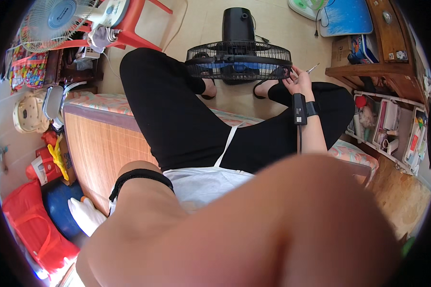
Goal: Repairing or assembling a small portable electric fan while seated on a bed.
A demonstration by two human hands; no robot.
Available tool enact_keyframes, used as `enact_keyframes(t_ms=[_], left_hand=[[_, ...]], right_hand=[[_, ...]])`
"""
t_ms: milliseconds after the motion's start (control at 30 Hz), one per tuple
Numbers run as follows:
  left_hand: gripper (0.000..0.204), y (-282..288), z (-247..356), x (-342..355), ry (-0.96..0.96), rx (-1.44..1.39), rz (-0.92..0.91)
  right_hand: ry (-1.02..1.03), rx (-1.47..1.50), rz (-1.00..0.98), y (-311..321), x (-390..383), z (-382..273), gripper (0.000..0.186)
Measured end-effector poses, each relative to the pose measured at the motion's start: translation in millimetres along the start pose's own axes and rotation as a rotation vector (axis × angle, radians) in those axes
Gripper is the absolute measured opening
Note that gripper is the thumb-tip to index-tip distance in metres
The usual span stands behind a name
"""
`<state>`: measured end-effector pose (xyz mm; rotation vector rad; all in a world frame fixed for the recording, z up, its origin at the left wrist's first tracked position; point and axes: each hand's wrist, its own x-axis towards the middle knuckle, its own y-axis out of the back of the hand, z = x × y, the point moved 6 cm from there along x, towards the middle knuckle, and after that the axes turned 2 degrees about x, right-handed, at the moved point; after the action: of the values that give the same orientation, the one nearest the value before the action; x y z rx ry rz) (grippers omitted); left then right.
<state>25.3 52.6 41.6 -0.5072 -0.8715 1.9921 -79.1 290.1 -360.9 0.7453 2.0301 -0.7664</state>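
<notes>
Between my feet a black fan (238, 60) with a round wire grille stands on the tiled floor. My right hand (299, 82) is at the right rim of this grille, its fingertips touching or very near the wires. A slim, silvery screwdriver-like tool (313, 68) sticks out from the hand, its tip pointing away to the upper right. A black strap with a small box (299, 109) is on that wrist. My left hand (187, 239), with a black band (141, 176) behind it, looms very close and blurred, filling the lower part; its fingertips are out of view.
I sit on a mat-topped bed (107, 148) with patterned edging. A red stool (134, 24) carries a white fan (62, 16) at the far left. On the right are a wooden cabinet (392, 33) and a white rack (392, 124) of small items. Red bags (40, 229) lie at the left.
</notes>
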Motion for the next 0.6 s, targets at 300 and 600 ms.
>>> enact_keyframes(t_ms=[300,600], left_hand=[[0.021,-7,-5,-6,-0.053,0.021,-0.038],[0.023,-8,-4,-8,-0.080,0.005,-0.069]], right_hand=[[0.016,-0.003,-0.019,-9,-7,2,0.035],[0.029,-0.014,-0.023,-1,-2,-2,0.037]])
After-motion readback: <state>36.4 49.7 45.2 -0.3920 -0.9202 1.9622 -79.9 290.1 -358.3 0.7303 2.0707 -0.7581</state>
